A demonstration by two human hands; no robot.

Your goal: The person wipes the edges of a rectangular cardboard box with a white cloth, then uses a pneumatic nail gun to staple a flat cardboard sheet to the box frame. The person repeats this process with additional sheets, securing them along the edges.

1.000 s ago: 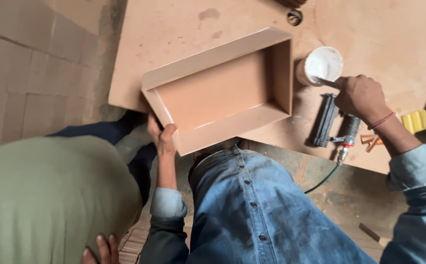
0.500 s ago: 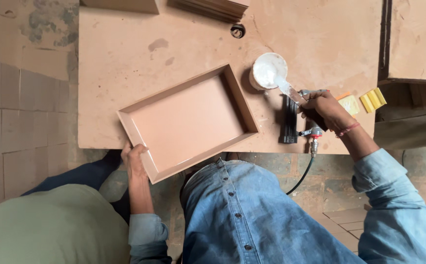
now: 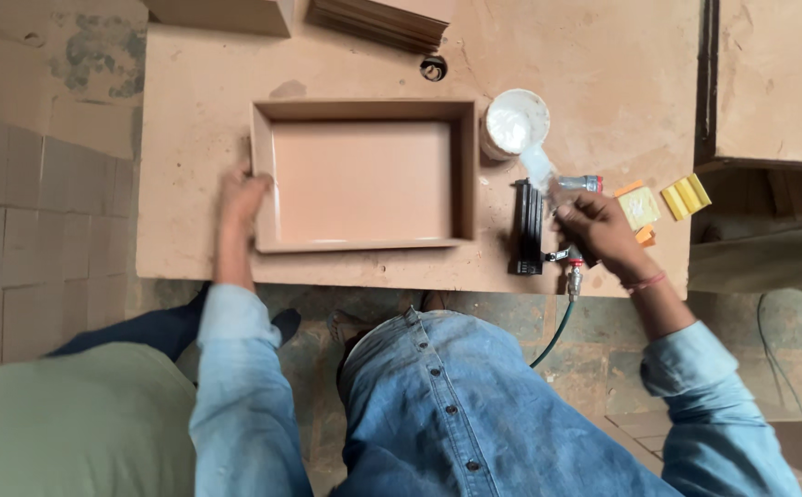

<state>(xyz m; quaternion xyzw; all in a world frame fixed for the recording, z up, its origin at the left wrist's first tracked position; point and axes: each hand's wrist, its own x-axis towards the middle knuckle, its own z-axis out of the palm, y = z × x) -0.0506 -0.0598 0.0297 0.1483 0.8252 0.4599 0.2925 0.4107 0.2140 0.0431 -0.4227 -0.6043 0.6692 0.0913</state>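
Observation:
A shallow open wooden box point(image 3: 364, 239) lies flat on the workbench point(image 3: 189, 248), its long sides parallel to the near edge. My left hand point(image 3: 240, 198) grips its left wall. My right hand point(image 3: 594, 225) is closed on a glue applicator point(image 3: 539, 167), whose white-coated tip is blurred and hangs just below a round tub of white glue point(image 3: 516, 122). A black pneumatic nailer point(image 3: 528, 228) lies on the bench between the box and my right hand, with its green air hose point(image 3: 555, 327) hanging off the near edge.
Yellow blocks point(image 3: 686, 195) sit right of my hand. A stack of thin boards point(image 3: 382, 20) and a wooden block point(image 3: 221, 13) lie at the far edge, by a round hole point(image 3: 433, 66). A person in green point(image 3: 51, 423) is at my lower left.
The box has turned from a slant to square with the bench edge, my left hand still on it. My right hand has left the nailer and now holds the glue applicator by the tub.

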